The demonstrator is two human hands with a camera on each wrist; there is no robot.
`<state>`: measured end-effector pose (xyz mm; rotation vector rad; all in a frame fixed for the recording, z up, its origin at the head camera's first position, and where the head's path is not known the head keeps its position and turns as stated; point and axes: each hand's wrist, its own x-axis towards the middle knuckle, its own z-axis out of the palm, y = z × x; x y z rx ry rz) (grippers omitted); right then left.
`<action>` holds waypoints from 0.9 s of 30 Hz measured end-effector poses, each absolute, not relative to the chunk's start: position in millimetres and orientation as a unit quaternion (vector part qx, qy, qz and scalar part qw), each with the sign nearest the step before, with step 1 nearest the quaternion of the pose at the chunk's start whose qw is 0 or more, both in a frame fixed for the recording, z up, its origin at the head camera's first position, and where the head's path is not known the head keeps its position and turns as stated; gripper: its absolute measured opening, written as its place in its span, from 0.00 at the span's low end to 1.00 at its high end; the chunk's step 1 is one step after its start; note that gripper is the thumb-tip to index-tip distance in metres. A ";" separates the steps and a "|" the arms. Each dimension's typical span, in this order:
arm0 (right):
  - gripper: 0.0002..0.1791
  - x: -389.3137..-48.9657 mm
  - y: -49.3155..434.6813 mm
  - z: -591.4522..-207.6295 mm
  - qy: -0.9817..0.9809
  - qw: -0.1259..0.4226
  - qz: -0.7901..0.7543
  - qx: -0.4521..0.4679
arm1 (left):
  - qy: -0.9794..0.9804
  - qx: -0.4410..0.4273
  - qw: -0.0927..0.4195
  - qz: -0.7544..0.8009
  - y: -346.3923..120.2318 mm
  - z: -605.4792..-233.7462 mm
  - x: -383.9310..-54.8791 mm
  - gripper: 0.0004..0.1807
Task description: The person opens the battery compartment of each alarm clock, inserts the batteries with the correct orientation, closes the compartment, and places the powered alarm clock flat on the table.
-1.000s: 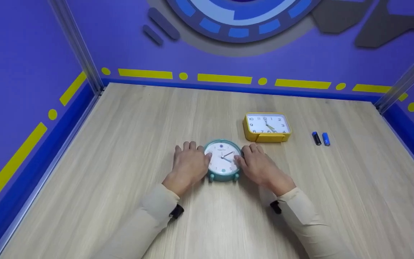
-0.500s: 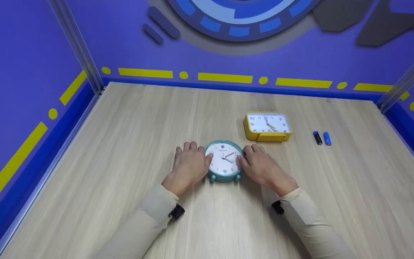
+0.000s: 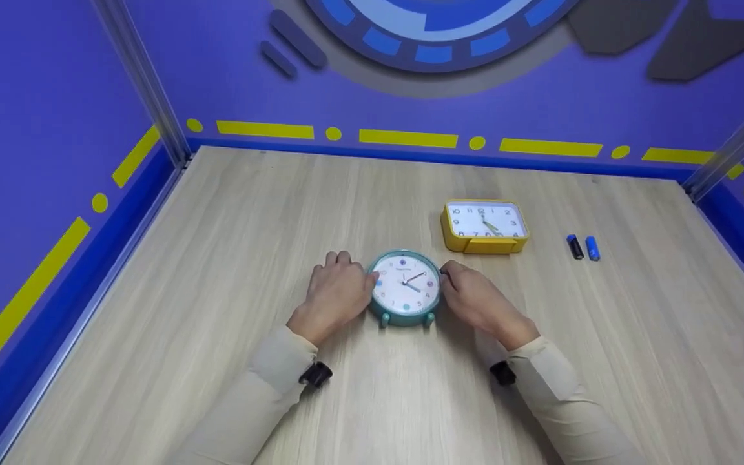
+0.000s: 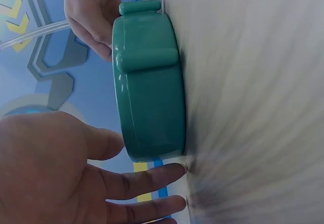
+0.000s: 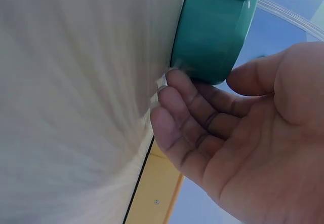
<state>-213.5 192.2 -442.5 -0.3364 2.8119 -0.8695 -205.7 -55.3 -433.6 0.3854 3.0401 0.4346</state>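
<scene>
The green clock (image 3: 405, 290) lies on its back in the middle of the table (image 3: 268, 213), face up, its two feet (image 3: 385, 320) toward the near side. The left hand (image 3: 338, 294) is at its left edge: the thumb touches the rim, and the other fingers are nearly straight, a little spread, down at the table. The right hand (image 3: 480, 298), at the right edge, has curled fingers and seems to hold the rim between thumb and index finger; how firmly, I cannot tell. I judge this clock stiff and rather light, with a glossy shell that may slip a little; its left and right sides look best for holding, with thumbs off the dial. There 4 and 5 are readable, but the small word under the top dot is not. The yellow clock (image 3: 487, 245), farther and to the right, shows 10, 11, 12, 1, 2, 3 and 9, without visible brand. On the two batteries (image 3: 575, 247) right of it, I cannot read any print.
</scene>
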 end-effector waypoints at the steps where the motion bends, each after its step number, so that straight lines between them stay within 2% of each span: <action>1: 0.18 -213.5 191.7 -442.4 0.944 0.091 -0.297 -0.110 | 0.981 0.124 0.025 0.145 -55.2 -433.3 -205.4 0.27; 7: 0.20 -214.1 187.9 -441.1 0.941 0.101 -0.315 -0.074 | 0.977 0.128 0.033 0.166 -53.2 -432.1 -205.0 0.24; 13: 0.21 -215.8 187.8 -441.4 0.935 0.123 -0.329 -0.049 | 0.974 0.131 0.020 0.181 -56.0 -432.3 -206.2 0.25; 19: 0.19 -217.1 193.8 -441.5 0.920 0.133 -0.365 -0.057 | 0.963 0.120 0.040 0.240 -58.8 -431.3 -206.6 0.28; 27: 0.17 -217.9 196.6 -440.5 0.903 0.150 -0.400 -0.056 | 0.939 0.093 0.075 0.323 -60.5 -429.4 -206.6 0.28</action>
